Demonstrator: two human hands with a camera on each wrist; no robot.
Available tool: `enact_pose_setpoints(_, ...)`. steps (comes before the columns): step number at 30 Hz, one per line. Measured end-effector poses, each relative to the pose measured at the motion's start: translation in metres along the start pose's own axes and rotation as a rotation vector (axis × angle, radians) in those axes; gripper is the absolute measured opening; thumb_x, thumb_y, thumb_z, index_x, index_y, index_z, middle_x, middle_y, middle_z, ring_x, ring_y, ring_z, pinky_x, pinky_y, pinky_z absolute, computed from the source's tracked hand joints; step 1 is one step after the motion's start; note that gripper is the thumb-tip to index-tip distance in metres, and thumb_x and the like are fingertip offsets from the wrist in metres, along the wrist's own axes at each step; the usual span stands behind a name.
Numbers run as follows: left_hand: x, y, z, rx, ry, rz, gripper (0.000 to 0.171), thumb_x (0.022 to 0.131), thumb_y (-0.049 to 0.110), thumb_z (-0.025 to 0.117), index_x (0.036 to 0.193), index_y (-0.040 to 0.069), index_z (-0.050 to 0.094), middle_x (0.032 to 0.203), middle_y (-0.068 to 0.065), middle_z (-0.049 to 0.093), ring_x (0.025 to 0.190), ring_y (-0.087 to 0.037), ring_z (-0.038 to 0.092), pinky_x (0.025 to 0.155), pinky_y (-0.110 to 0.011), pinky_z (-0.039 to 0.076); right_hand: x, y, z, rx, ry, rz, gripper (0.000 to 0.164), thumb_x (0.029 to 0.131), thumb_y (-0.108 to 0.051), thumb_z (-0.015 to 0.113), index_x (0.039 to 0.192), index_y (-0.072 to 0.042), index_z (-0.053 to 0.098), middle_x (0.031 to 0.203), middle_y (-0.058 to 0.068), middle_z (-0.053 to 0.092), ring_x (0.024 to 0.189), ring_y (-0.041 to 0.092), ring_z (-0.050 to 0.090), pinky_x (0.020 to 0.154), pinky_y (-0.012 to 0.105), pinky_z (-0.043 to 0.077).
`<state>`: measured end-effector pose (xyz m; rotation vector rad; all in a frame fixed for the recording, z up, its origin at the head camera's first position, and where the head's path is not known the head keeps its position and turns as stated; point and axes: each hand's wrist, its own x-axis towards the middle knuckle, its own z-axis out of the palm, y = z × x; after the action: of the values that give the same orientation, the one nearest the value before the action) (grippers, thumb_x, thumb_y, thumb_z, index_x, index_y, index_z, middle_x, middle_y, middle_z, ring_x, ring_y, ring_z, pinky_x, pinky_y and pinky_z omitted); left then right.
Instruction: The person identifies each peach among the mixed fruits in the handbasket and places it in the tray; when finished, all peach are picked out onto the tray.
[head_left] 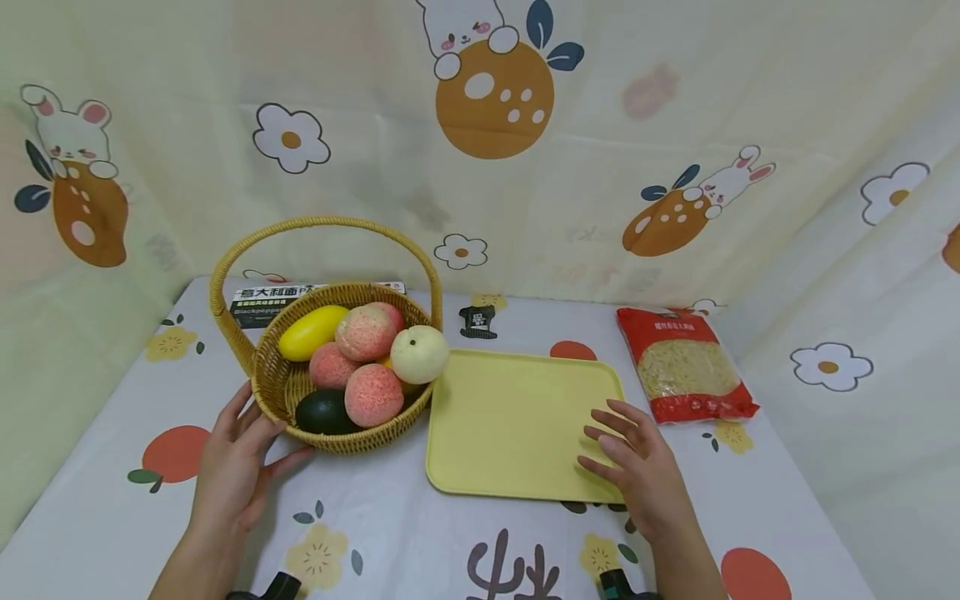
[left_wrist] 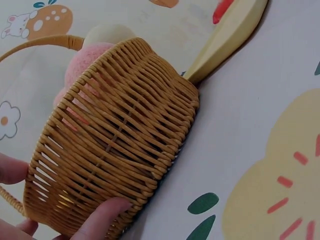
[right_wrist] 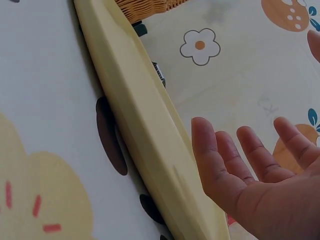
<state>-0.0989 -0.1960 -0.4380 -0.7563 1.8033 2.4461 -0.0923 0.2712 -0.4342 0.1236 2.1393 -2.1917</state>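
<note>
A woven basket with a tall arched handle stands left of centre, holding several toy-like fruits: a yellow oval fruit, pink peaches, a pale round fruit and a dark green oval fruit. At its lower left side is my left hand, fingers and thumb spread along the wicker; the left wrist view shows the thumb against the basket wall. My right hand hovers over the right edge of a yellow tray, fingers apart and slightly bent, holding nothing.
Right of the tray lies a red bag of pasta-like pieces. A dark box with printed lettering sits behind the basket, partly hidden. The printed tablecloth covers the table, and a patterned curtain hangs behind.
</note>
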Motion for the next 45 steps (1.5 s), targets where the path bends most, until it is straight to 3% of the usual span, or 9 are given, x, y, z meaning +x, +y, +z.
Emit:
enact_pose_setpoints(7, 0.000, 0.000, 0.005, -0.004, 0.010, -0.001, 0.076, 0.107, 0.016, 0.058, 0.168, 0.043, 0.021, 0.177, 0.000, 0.024, 0.141, -0.020, 0.051, 0.086, -0.047, 0.066, 0.000, -0.007, 0.001, -0.008, -0.023, -0.021, 0.050, 0.107, -0.011, 0.058, 0.153, -0.020, 0.042, 0.150, 0.010, 0.051, 0.130, 0.024, 0.063, 0.091, 0.042, 0.065)
enact_pose_setpoints(12, 0.000, 0.001, 0.005, -0.013, 0.020, -0.010, 0.077, 0.107, 0.015, 0.059, 0.167, 0.044, 0.022, 0.177, 0.001, 0.024, 0.142, -0.020, 0.050, 0.086, -0.047, 0.066, 0.008, -0.017, 0.015, -0.084, -0.064, -0.064, 0.061, 0.102, -0.009, 0.067, 0.156, -0.018, 0.040, 0.156, 0.019, 0.043, 0.137, 0.030, 0.056, 0.090, 0.041, 0.066)
enact_pose_setpoints(15, 0.000, 0.001, 0.004, -0.024, 0.020, -0.015, 0.076, 0.107, 0.014, 0.058, 0.167, 0.044, 0.022, 0.177, 0.001, 0.024, 0.141, -0.019, 0.049, 0.085, -0.046, 0.066, 0.015, -0.023, 0.026, -0.116, -0.103, -0.085, 0.069, 0.098, -0.007, 0.071, 0.158, -0.018, 0.039, 0.158, 0.018, 0.042, 0.142, 0.036, 0.050, 0.091, 0.039, 0.065)
enact_pose_setpoints(20, -0.001, 0.000, -0.003, -0.063, 0.010, -0.026, 0.076, 0.108, 0.010, 0.054, 0.167, 0.044, 0.022, 0.177, 0.001, 0.023, 0.144, -0.020, 0.047, 0.084, -0.046, 0.066, 0.030, -0.034, 0.053, -0.201, -0.156, -0.114, 0.078, 0.091, -0.013, 0.080, 0.158, -0.022, 0.041, 0.159, 0.014, 0.044, 0.145, 0.039, 0.048, 0.094, 0.036, 0.064)
enact_pose_setpoints(26, -0.001, 0.000, -0.011, -0.063, 0.006, -0.039, 0.077, 0.109, 0.010, 0.051, 0.167, 0.046, 0.017, 0.178, 0.004, 0.018, 0.152, -0.023, 0.039, 0.085, -0.046, 0.066, 0.048, -0.047, 0.096, -0.267, -0.236, -0.172, 0.078, 0.087, -0.014, 0.085, 0.155, -0.023, 0.049, 0.158, 0.010, 0.049, 0.147, 0.044, 0.047, 0.100, 0.050, 0.062)
enact_pose_setpoints(34, -0.001, -0.001, -0.009, -0.043, 0.030, -0.052, 0.076, 0.109, 0.012, 0.053, 0.167, 0.047, 0.018, 0.178, 0.005, 0.018, 0.153, -0.025, 0.039, 0.086, -0.045, 0.066, 0.066, -0.056, 0.149, -0.324, -0.270, -0.133, 0.081, 0.080, -0.019, 0.093, 0.151, -0.035, 0.055, 0.161, 0.000, 0.047, 0.147, 0.034, 0.046, 0.106, 0.056, 0.055)
enact_pose_setpoints(39, -0.001, -0.002, -0.005, -0.055, 0.022, -0.050, 0.076, 0.109, 0.010, 0.053, 0.167, 0.047, 0.020, 0.178, 0.005, 0.019, 0.151, -0.024, 0.041, 0.084, -0.046, 0.066, 0.071, -0.057, 0.173, -0.365, -0.267, -0.164, 0.086, 0.078, -0.022, 0.094, 0.153, -0.029, 0.054, 0.160, 0.007, 0.048, 0.137, 0.036, 0.055, 0.098, 0.052, 0.059)
enact_pose_setpoints(45, -0.001, -0.002, 0.000, -0.058, 0.016, -0.043, 0.075, 0.109, 0.011, 0.055, 0.166, 0.046, 0.022, 0.178, 0.003, 0.021, 0.150, -0.023, 0.043, 0.084, -0.046, 0.066, 0.077, -0.061, 0.193, -0.400, -0.219, -0.200, 0.078, 0.080, -0.026, 0.092, 0.150, -0.018, 0.058, 0.148, 0.004, 0.057, 0.126, 0.028, 0.056, 0.095, 0.047, 0.057)
